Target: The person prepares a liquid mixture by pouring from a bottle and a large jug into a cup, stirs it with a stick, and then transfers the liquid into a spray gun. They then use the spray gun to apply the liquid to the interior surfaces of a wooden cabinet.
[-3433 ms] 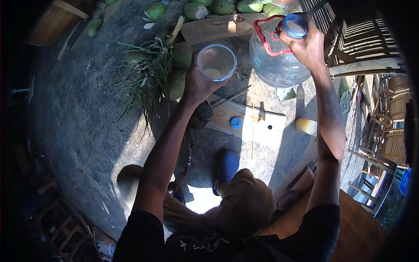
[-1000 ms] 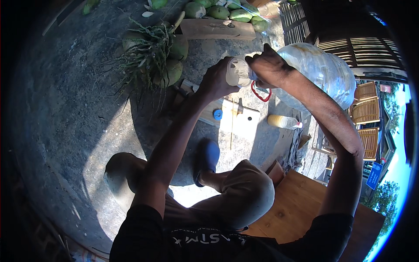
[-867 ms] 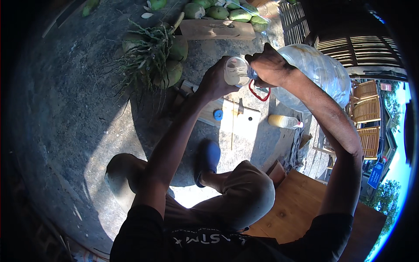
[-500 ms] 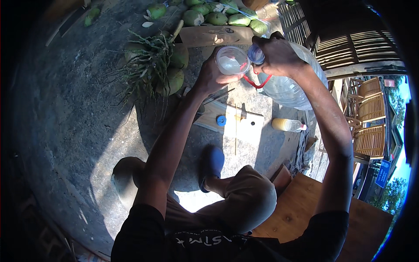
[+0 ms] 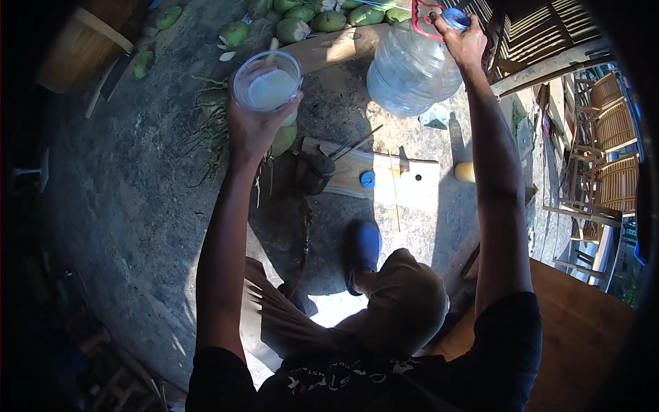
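Observation:
A clear plastic cup point(image 5: 287, 69) with cloudy whitish liquid in it is gripped by my left hand point(image 5: 255, 127), fingers wrapped round its side. My right hand point(image 5: 467, 42) is closed at the neck of a large clear plastic water jug point(image 5: 412, 72), beside the neck's blue-looking mouth. A red carrying handle point(image 5: 417, 24) loops off the jug's neck. The jug's body stands or hangs low over the ground; I cannot tell if it touches. Cup and jug are apart. Below them a blue ring-shaped cap point(image 5: 368, 180) lies on a wooden board point(image 5: 348, 180).
Green coconuts point(image 5: 329, 21) lie along the far side behind a plank. A coconut stalk bunch point(image 5: 206, 137) is partly behind my left hand. A dark metal can point(image 5: 317, 177) stands by the board. A bottle of yellowish liquid point(image 5: 464, 172) is partly hidden by my right forearm.
The cup has moved left and nearer, away from the jug's mouth. My right hand has swung the jug's neck up and right, so the jug is tilted less.

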Demonstrator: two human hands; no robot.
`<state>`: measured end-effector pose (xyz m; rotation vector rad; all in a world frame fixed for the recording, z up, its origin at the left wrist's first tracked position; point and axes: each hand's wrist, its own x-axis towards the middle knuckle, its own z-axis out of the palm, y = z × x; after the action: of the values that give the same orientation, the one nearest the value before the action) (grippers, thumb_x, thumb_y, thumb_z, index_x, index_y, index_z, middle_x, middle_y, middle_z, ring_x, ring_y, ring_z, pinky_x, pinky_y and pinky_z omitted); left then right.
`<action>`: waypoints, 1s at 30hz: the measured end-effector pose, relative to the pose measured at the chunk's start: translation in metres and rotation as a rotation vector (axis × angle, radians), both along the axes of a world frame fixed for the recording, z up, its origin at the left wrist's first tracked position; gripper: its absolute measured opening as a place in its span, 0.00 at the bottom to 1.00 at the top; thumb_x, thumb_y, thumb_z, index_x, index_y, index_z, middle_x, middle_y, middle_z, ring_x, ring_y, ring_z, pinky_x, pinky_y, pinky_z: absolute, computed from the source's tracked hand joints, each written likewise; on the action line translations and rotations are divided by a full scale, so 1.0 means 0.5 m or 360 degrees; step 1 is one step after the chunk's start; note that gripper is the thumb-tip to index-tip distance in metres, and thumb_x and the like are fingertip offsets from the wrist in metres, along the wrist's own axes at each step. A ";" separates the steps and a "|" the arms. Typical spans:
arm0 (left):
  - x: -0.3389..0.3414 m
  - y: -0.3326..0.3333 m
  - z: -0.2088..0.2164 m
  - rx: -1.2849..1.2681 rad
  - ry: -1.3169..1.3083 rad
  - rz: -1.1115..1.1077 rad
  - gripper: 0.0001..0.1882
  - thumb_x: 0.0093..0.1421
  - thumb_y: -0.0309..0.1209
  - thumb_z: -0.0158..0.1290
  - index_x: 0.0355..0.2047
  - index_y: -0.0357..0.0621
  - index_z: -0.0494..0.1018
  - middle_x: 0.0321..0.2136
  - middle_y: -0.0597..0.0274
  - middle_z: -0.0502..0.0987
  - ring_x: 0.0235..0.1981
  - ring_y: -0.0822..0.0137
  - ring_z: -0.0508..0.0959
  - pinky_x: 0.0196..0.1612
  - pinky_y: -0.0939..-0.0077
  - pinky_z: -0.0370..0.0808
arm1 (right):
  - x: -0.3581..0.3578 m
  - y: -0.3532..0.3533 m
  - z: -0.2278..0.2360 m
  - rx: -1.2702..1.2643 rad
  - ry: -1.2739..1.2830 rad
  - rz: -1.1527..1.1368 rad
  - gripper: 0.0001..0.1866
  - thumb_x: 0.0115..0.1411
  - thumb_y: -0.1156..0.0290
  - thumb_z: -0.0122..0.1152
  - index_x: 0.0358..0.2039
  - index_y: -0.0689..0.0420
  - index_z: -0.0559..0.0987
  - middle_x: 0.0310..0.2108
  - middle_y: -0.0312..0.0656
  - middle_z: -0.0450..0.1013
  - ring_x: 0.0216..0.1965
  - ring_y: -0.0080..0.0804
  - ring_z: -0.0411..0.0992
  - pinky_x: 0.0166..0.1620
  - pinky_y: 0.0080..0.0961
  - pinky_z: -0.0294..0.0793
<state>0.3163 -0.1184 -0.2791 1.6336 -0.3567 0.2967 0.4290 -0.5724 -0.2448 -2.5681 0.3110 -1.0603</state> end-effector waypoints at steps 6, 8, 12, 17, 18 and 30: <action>-0.080 0.036 -0.013 0.0326 0.0013 0.0063 0.34 0.49 0.26 0.78 0.56 0.39 0.75 0.59 0.54 0.73 0.62 0.60 0.75 0.66 0.62 0.73 | 0.016 0.057 -0.026 0.0438 -0.0040 0.0062 0.41 0.52 0.44 0.83 0.54 0.62 0.78 0.49 0.55 0.82 0.51 0.48 0.81 0.57 0.40 0.79; -0.097 0.032 -0.018 0.0362 0.0053 0.0026 0.34 0.50 0.27 0.77 0.56 0.39 0.76 0.59 0.54 0.73 0.64 0.59 0.74 0.67 0.60 0.71 | 0.024 0.064 -0.001 0.0554 -0.0017 0.0178 0.42 0.53 0.43 0.81 0.57 0.62 0.76 0.48 0.55 0.82 0.51 0.45 0.81 0.58 0.38 0.78; -0.115 0.018 -0.018 0.0263 0.0131 -0.0147 0.30 0.56 0.29 0.72 0.58 0.37 0.77 0.62 0.52 0.70 0.64 0.56 0.72 0.69 0.57 0.68 | 0.006 0.044 0.000 0.0484 -0.0110 0.0184 0.35 0.62 0.49 0.73 0.59 0.63 0.77 0.47 0.53 0.82 0.51 0.41 0.81 0.56 0.36 0.79; -0.122 0.024 -0.003 0.0340 0.0051 -0.0189 0.31 0.54 0.30 0.74 0.58 0.37 0.77 0.60 0.51 0.71 0.64 0.56 0.72 0.70 0.56 0.67 | -0.255 0.077 -0.133 0.0123 -0.0205 0.0518 0.29 0.61 0.49 0.79 0.48 0.63 0.82 0.39 0.47 0.85 0.38 0.38 0.85 0.45 0.33 0.84; -0.123 0.025 -0.002 0.0316 0.0054 -0.0204 0.31 0.54 0.30 0.74 0.58 0.37 0.77 0.60 0.51 0.71 0.64 0.56 0.72 0.69 0.57 0.67 | -0.361 0.148 -0.211 0.0171 0.0017 0.0593 0.16 0.66 0.57 0.73 0.42 0.56 0.82 0.33 0.41 0.82 0.34 0.33 0.85 0.35 0.30 0.84; -0.130 0.065 -0.032 0.0246 0.0051 -0.0182 0.47 0.46 0.26 0.80 0.63 0.37 0.65 0.57 0.54 0.76 0.59 0.61 0.77 0.65 0.60 0.75 | -0.610 0.333 -0.573 0.0163 0.1693 0.0437 0.30 0.68 0.52 0.65 0.65 0.50 0.73 0.57 0.59 0.71 0.47 0.63 0.81 0.49 0.51 0.85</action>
<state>0.2513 -0.0861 -0.2951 1.7598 -0.4562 0.1594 0.1240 -0.4056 -0.5312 -2.7223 0.2270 0.4701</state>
